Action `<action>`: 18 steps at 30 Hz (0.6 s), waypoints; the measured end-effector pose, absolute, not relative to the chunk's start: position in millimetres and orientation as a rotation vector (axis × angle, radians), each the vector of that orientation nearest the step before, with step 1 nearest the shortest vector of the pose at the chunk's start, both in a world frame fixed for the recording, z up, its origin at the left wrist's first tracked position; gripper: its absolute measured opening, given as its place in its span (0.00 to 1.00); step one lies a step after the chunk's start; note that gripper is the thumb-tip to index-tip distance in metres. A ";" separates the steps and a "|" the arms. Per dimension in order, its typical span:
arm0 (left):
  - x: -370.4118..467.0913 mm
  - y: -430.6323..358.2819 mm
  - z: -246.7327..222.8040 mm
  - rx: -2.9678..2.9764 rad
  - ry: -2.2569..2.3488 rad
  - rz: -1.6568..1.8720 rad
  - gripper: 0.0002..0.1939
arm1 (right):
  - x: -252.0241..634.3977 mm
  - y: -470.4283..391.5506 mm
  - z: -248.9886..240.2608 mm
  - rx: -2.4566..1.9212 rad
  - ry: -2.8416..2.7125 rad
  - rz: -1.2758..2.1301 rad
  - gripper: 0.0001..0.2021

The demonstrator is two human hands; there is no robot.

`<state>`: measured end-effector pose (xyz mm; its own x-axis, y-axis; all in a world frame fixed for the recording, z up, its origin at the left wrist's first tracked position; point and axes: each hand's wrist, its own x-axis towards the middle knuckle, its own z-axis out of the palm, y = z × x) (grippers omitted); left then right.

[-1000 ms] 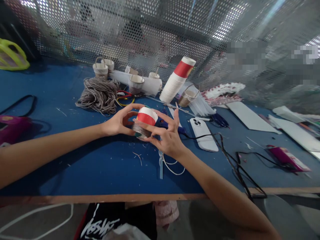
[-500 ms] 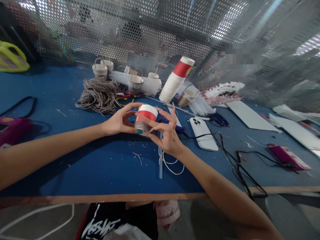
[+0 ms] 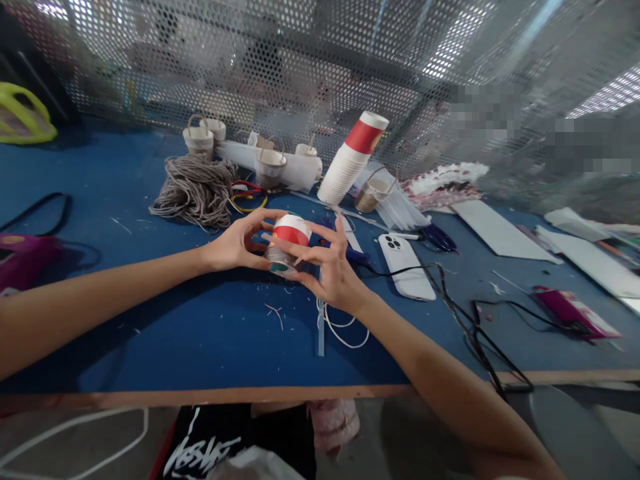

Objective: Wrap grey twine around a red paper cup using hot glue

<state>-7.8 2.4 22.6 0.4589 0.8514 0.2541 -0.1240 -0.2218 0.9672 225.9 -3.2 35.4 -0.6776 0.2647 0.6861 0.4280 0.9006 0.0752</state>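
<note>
Between my two hands is a red and white paper cup (image 3: 291, 233), its lower part wound with grey-brown cord (image 3: 277, 255). My left hand (image 3: 235, 243) grips it from the left, fingers above and thumb below. On the other side my right hand (image 3: 330, 263) has its thumb and fingers around the cup's right side. The cup is tilted, and fingers cover part of it. Just behind the right hand lies a blue tool (image 3: 356, 256) with a black cable, perhaps a glue gun. A clear stick (image 3: 321, 333) and a loop of white string (image 3: 350, 341) lie under that hand.
Behind my hands are a bundle of grey-brown cord (image 3: 193, 190), red-and-yellow-handled pliers (image 3: 249, 197), several cord-wrapped cups and a leaning stack of paper cups (image 3: 345, 167). A white phone (image 3: 406, 267) and black cable lie to the right. Perforated metal (image 3: 300, 67) closes off the back.
The cup has tipped and turned slightly in my hands, and its white end shows less squarely. My right fingers have shifted a little left along it.
</note>
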 end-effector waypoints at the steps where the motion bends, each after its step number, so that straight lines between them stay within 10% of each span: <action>1: -7.9 2.1 23.2 1.530 0.653 1.020 0.42 | 226.5 -3.0 35.6 -0.494 -2.360 -0.305 0.12; 18: -9.3 8.9 12.1 1.501 0.551 1.100 0.41 | 221.9 -7.7 35.9 -0.448 -2.123 -0.364 0.07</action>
<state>-9.3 8.9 12.1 0.4527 0.8273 0.3326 -0.2295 -0.2523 0.9400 221.9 -7.7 35.9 -0.5226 0.1786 0.8337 0.4461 0.8906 0.0889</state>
